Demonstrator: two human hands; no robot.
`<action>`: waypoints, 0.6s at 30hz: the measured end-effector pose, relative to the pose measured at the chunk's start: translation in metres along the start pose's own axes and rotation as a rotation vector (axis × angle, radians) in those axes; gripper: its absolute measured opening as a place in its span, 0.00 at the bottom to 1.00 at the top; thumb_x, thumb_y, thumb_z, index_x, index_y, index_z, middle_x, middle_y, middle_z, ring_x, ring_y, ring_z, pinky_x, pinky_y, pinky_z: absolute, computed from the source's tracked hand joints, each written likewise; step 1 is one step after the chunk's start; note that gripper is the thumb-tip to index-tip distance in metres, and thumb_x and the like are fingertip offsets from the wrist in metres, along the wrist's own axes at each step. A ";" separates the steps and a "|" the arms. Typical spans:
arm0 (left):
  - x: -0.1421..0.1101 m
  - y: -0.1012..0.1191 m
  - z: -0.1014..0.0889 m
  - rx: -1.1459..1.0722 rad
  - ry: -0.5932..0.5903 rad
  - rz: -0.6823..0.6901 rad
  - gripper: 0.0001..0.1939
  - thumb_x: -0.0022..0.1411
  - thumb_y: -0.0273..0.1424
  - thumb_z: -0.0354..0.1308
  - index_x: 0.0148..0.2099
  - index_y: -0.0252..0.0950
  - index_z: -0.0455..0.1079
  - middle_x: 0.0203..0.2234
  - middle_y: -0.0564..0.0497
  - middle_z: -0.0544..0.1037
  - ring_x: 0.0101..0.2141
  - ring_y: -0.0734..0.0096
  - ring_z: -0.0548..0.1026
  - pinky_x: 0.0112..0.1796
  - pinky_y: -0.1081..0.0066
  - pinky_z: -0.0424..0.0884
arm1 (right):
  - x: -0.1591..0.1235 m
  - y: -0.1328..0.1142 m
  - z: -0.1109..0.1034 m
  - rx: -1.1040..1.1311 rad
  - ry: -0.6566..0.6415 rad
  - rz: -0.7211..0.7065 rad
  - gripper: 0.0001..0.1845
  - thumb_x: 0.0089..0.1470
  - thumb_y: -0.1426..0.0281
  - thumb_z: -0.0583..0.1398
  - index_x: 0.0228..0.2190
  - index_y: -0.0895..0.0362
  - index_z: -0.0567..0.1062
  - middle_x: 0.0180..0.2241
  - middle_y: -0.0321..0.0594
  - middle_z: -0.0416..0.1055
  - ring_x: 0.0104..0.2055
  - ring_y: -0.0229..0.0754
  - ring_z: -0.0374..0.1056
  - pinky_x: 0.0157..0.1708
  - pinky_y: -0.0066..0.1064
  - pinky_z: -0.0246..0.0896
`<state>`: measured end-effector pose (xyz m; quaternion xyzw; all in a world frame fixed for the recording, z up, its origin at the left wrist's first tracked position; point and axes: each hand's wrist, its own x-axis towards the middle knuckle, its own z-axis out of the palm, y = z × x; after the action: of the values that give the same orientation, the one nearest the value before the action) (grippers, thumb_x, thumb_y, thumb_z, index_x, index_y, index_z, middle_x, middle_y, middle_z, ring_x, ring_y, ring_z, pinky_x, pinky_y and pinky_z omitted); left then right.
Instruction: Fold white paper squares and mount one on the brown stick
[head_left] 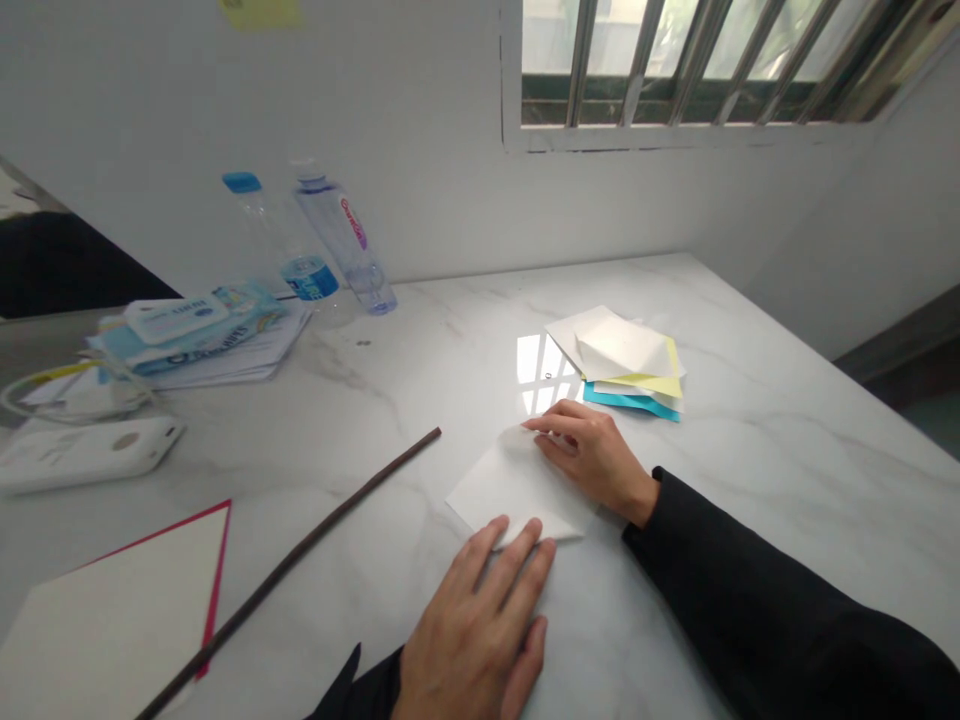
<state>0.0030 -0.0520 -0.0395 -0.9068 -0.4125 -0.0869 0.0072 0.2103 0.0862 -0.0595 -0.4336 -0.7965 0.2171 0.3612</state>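
Left hand [472, 630] lies nearest, open and flat on the marble tabletop [757, 420], its fingers [517, 570] close together on the near edge of a folded white paper sheet [510, 485]. Right hand [592, 458] rests on the sheet's far side, its curled fingertips [536, 423] at the far corner; whether they pinch cannot be told. Sheet lies diamond-wise between the hands, its longer axis apparently left to right, left hand nearer the camera. Colored paper stack [645, 382] lies far right; dark rod [300, 560] lies left
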 end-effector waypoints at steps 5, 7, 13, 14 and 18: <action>0.002 -0.001 0.000 -0.023 -0.013 -0.003 0.33 0.64 0.28 0.57 0.70 0.39 0.59 0.68 0.51 0.64 0.63 0.52 0.66 0.58 0.57 0.72 | -0.004 0.001 -0.013 0.084 -0.131 -0.099 0.18 0.57 0.82 0.60 0.42 0.51 0.82 0.43 0.39 0.78 0.44 0.42 0.75 0.47 0.35 0.70; 0.002 -0.001 0.000 -0.025 -0.017 -0.006 0.33 0.64 0.28 0.57 0.71 0.38 0.59 0.68 0.51 0.64 0.63 0.52 0.66 0.58 0.57 0.72 | -0.006 0.003 -0.019 0.080 -0.183 -0.148 0.18 0.58 0.80 0.61 0.44 0.50 0.82 0.47 0.40 0.77 0.47 0.42 0.75 0.49 0.37 0.70; 0.000 -0.001 0.001 -0.030 -0.008 0.002 0.33 0.64 0.28 0.57 0.70 0.39 0.59 0.68 0.51 0.65 0.64 0.51 0.65 0.58 0.56 0.72 | -0.002 0.002 -0.016 -0.008 -0.094 -0.127 0.12 0.61 0.65 0.65 0.46 0.51 0.81 0.44 0.42 0.79 0.45 0.44 0.75 0.48 0.37 0.70; 0.000 -0.002 0.001 -0.026 -0.002 0.008 0.33 0.64 0.28 0.57 0.70 0.38 0.59 0.68 0.51 0.65 0.64 0.51 0.65 0.58 0.56 0.72 | -0.001 0.001 -0.013 -0.037 -0.049 -0.087 0.10 0.62 0.67 0.63 0.45 0.52 0.81 0.41 0.41 0.79 0.42 0.43 0.75 0.45 0.35 0.70; 0.002 -0.002 0.002 -0.002 0.013 0.019 0.33 0.63 0.27 0.56 0.70 0.39 0.60 0.67 0.52 0.65 0.64 0.51 0.65 0.58 0.56 0.72 | 0.007 -0.002 0.000 -0.090 0.010 0.035 0.11 0.62 0.72 0.62 0.45 0.53 0.82 0.33 0.37 0.76 0.29 0.38 0.70 0.35 0.31 0.66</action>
<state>0.0026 -0.0492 -0.0414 -0.9100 -0.4039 -0.0932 0.0100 0.2068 0.0910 -0.0554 -0.4642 -0.7960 0.1853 0.3415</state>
